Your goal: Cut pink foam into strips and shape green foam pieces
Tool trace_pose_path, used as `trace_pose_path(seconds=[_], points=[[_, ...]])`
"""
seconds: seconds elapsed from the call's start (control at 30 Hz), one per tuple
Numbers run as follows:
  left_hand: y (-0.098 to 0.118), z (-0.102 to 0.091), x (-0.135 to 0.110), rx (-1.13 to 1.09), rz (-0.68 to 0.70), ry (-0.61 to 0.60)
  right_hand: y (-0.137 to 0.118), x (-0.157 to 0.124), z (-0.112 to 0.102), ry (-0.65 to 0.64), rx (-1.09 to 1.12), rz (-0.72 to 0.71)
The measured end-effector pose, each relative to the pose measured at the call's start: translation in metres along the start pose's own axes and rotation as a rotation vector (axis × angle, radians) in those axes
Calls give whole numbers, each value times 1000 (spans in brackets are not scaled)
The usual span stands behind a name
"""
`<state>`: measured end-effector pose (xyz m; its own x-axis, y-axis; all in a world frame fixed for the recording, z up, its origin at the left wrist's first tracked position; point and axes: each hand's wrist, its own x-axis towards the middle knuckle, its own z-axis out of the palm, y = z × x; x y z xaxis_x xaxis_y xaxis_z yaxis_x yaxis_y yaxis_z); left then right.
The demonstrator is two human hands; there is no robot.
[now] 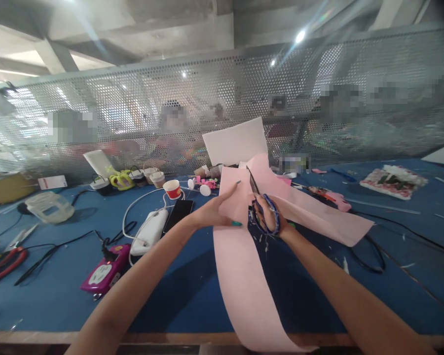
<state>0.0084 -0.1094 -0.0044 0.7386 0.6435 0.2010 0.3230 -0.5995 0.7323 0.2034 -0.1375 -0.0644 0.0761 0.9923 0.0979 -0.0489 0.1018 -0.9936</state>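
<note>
Two hands share one pink sheet (240,256) above the blue table (177,296). Your left hand (216,212) pinches the sheet's left edge, fingers clamped on it; your right hand (268,214) grips purple-handled scissors (261,207), blades up inside the cut. One long slit already runs from the near edge — the strip nearest you hangs over the table's rim — while the far portion remains uncut.

Evenly bright; glaring ceiling lamp (300,36) at one o'clock, streaked flare, soft shadows below, wide-angle bending at edges.
</note>
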Motion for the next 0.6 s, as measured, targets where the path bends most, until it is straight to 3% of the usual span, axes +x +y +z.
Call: trace_pose_path(seconds=[0.13, 0.3, 0.6], points=[[-2, -13, -2, -26, -15, -41, 2, 2, -1, -66, 85, 103], [-7, -10, 0, -73, -59, -35, 5, 4, -4, -144, 157, 132], [5, -18, -2, 4, -76, -121, 3, 5, -11, -101, 147, 93]])
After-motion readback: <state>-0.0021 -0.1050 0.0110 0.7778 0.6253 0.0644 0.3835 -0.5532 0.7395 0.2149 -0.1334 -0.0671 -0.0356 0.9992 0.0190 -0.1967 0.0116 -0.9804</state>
